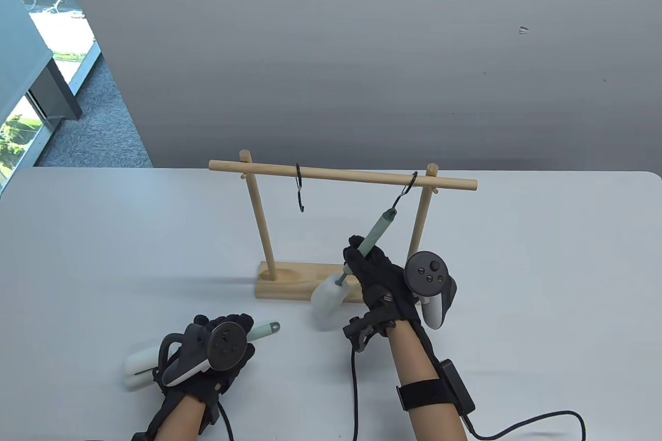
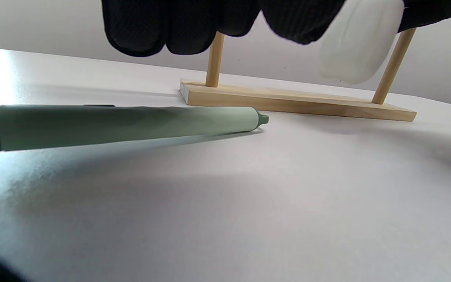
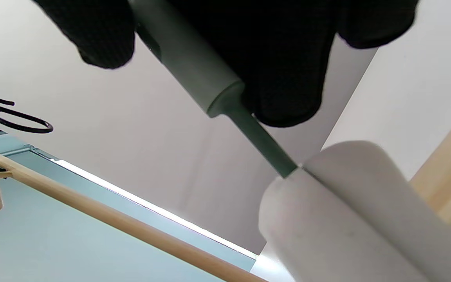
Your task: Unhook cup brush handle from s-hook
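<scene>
Left hand: the left hand point(image 1: 217, 353) rests low on the desk point(image 1: 103, 265), fingers point(image 2: 139, 27) laid over a second cup brush point(image 1: 258, 331) that lies flat; whether they actually clasp it cannot be told.
Second brush: its pale green handle points right, its white sponge head point(image 1: 135, 366) shows left of the glove.
Right hand: the right hand point(image 1: 377, 278) has its fingers point(image 3: 284, 78) wrapped around the cup brush handle point(image 1: 376, 234).
Hanging brush: tilted, white sponge head point(image 1: 328, 301) low in front of the rack base, the handle's top end at the right s-hook point(image 1: 406, 194).
Rack: a wooden hanging rack point(image 1: 295, 283) stands behind the hands; the right s-hook hangs from its crossbar point(image 1: 357, 176).
Left s-hook: a bare s-hook point(image 1: 299, 186) hangs further left on the crossbar.
</scene>
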Action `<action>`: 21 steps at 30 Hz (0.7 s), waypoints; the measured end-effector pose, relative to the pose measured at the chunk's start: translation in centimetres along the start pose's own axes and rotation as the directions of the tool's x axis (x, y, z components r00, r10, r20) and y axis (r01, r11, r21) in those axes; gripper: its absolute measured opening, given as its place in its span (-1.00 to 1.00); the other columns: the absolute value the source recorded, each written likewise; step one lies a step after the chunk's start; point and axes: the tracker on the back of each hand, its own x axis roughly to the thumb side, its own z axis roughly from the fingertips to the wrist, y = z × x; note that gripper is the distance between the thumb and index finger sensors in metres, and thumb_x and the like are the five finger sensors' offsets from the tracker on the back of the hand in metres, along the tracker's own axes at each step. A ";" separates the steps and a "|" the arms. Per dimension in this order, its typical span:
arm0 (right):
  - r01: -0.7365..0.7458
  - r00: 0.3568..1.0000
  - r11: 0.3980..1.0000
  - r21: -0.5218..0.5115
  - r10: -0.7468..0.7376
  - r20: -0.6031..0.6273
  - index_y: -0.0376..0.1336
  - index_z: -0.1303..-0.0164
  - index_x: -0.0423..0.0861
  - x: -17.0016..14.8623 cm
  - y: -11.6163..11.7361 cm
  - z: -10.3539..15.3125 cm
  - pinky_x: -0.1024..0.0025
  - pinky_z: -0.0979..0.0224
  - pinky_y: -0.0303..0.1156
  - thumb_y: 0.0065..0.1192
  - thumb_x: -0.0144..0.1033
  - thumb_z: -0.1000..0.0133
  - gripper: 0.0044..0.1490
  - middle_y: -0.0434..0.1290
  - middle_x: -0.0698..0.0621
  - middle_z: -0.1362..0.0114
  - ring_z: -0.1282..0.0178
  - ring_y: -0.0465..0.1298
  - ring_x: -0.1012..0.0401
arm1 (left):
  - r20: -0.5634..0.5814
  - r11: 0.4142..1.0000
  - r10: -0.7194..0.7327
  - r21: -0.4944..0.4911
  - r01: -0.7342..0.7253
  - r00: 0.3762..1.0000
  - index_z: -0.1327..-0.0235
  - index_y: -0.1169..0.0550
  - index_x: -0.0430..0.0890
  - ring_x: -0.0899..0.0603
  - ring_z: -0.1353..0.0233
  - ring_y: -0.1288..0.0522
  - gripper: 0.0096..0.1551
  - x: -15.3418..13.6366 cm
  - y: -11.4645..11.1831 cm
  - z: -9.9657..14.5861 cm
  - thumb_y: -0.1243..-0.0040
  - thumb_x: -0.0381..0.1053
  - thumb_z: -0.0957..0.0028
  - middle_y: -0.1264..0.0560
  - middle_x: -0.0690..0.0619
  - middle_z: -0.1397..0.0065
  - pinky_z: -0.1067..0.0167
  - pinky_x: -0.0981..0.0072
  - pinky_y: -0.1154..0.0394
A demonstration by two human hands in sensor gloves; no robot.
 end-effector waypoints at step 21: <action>0.029 0.999 1.000 0.004 -0.029 0.043 0.22 -0.32 -0.31 2.9 -1.4 2.4 -0.24 -0.28 0.24 0.12 -0.03 -0.13 -0.26 0.53 -0.22 -0.18 -0.09 0.64 -0.06 | 0.008 0.999 0.017 -0.030 -0.017 1.000 -0.34 -0.39 -0.12 -0.37 -0.42 -0.50 -0.30 0.0 -0.2 0.1 -0.16 0.11 0.07 -0.46 -0.16 -0.46 -0.38 -0.30 -0.20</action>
